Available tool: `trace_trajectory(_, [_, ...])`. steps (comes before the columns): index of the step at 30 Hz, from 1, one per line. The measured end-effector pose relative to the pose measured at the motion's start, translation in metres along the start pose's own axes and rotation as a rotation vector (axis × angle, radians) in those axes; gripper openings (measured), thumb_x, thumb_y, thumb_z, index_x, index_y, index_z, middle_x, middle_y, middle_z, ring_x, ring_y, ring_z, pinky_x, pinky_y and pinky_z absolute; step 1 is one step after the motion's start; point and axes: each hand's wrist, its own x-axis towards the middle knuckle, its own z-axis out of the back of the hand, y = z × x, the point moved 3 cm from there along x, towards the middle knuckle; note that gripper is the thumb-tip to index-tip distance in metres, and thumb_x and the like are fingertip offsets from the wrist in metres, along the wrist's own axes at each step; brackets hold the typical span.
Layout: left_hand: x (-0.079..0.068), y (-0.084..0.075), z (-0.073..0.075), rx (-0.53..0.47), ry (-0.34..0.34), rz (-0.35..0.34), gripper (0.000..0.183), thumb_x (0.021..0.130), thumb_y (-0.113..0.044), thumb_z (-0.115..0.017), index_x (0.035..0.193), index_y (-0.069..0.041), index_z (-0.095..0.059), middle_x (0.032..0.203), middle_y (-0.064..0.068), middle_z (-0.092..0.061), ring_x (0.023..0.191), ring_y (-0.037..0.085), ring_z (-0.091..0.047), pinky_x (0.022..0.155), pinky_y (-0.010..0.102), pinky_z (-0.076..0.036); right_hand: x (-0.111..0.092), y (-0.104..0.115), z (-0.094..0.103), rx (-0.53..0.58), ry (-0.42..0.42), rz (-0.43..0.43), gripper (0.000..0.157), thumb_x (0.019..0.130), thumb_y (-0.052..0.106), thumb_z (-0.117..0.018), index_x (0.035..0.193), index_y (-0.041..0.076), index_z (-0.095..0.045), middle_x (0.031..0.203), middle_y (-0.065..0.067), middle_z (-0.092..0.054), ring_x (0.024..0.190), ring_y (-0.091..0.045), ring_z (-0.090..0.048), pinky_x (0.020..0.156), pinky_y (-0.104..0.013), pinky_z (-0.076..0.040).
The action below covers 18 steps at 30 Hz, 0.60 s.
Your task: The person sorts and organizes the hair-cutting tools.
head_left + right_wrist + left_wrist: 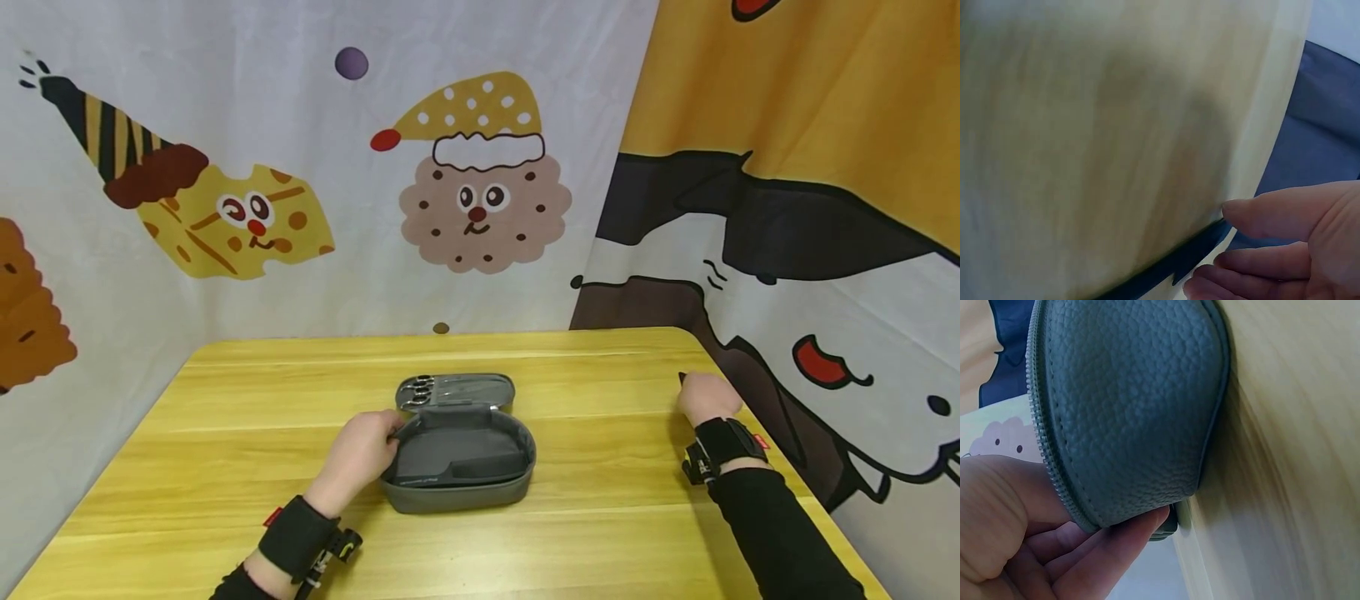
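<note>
A grey zip case (457,496) with a pebbled outside sits unzipped on the table, its lid (480,390) folded back. Small metal scissors (420,390) and slim tools are tucked into the lid. A dark strip (489,468) lies along the near side inside. My left hand (362,450) grips the left end of the case, thumb at the zipper rim and fingers against the outer wall (1129,412). Far off at the right table edge, my right hand (708,398) pinches a dark flat thing (1200,251) with a stepped edge; its kind cannot be told.
The wooden table (300,375) carries the case near its middle. Behind it and on both sides hang printed cloths (345,167) with cartoon figures, and the right one comes close to the table edge near my right hand.
</note>
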Motion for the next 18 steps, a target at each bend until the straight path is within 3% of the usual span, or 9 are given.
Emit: trace_trajectory(18, [0.0006, -0.0015, 0.0016, 0.004, 0.008, -0.001, 0.015, 0.080, 0.006, -0.073, 0.089, -0.006, -0.071, 0.079, 0.003, -0.067, 0.067, 0.013, -0.059, 0.061, 0.034, -0.051, 0.0100, -0.0060, -0.0059, 0.001, -0.012, -0.050, 0.026, 0.093, 0.007, -0.052, 0.104, -0.014, -0.062, 0.095, -0.030, -0.060, 0.079, -0.036, -0.057, 0.065, -0.049, -0.052])
